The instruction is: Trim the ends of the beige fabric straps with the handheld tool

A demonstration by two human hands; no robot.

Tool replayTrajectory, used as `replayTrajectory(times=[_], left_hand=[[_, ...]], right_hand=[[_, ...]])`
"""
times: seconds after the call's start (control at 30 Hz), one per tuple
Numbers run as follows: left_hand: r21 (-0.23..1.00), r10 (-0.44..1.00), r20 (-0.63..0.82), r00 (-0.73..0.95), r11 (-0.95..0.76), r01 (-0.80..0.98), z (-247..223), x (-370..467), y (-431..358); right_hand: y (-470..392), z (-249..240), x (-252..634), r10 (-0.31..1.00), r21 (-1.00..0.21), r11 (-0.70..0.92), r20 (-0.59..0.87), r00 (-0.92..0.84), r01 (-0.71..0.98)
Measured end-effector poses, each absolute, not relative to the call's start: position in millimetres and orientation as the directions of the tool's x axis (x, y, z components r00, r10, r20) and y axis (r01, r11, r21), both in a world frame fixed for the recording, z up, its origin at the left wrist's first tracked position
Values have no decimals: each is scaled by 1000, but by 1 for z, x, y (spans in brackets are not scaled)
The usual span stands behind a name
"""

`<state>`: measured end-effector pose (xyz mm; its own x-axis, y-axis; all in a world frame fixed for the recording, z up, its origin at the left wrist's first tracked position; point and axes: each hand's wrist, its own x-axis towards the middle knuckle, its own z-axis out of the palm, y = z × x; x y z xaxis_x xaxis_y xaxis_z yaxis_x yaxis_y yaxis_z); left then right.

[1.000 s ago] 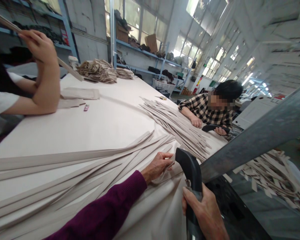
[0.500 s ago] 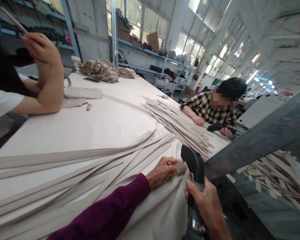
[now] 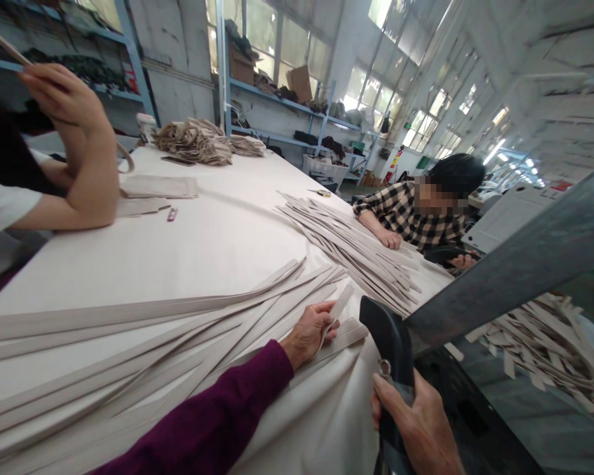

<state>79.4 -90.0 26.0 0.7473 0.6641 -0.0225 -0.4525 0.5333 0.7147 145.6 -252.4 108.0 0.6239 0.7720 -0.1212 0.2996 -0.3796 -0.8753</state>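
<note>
My left hand (image 3: 307,335) pinches a beige fabric strip (image 3: 344,302) near one end, and the short end stands up past my fingertips. Under it, another strip end (image 3: 351,333) lies at the draped edge of the white table cover (image 3: 321,422). A black handheld tool (image 3: 387,333) with a curved head and a small metal ring is gripped in my right hand (image 3: 423,419). Its exact kind I cannot make out. The tool's head is just right of the strip ends, apart from the held one. Several long beige strips (image 3: 178,330) fan out leftward across the table.
A slanted metal post (image 3: 515,247) rises close on the right. Beyond it hangs a heap of strips (image 3: 554,349). Across the table, a person in a checked shirt (image 3: 396,211) holds a similar black tool. Another person's arm (image 3: 86,158) rests at left, near fabric bundles (image 3: 193,142).
My left hand has drawn the strip end back from the tool's head and raised it. My right hand and the tool have shifted slightly right and down.
</note>
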Motion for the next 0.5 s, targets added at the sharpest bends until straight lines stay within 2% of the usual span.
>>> replayTrajectory(times=[0.13, 0.23, 0.27, 0.33, 0.4, 0.43, 0.5], left_hand=[[740, 635, -9, 772, 524, -422, 30, 75, -90], [856, 597, 14, 802, 407, -318, 29, 72, -95], [912, 584, 51, 810, 303, -276, 29, 73, -97], [981, 571, 171, 803, -26, -190, 26, 75, -104], [923, 578, 299, 760, -379, -75, 23, 80, -108], [868, 595, 339, 729, -496, 1, 21, 82, -108], [783, 668, 378, 641, -601, 164, 16, 84, -103]], right_hand=[[-244, 105, 147, 806, -870, -390, -164, 569, 301], [-234, 108, 153, 815, -858, -371, -117, 567, 356], [-232, 109, 156, 809, -853, -364, -92, 580, 373], [-228, 110, 162, 794, -844, -371, -72, 603, 388], [-228, 109, 166, 792, -838, -383, -83, 604, 387], [-229, 108, 167, 799, -838, -387, -97, 593, 384], [-233, 104, 167, 816, -838, -392, -126, 565, 379]])
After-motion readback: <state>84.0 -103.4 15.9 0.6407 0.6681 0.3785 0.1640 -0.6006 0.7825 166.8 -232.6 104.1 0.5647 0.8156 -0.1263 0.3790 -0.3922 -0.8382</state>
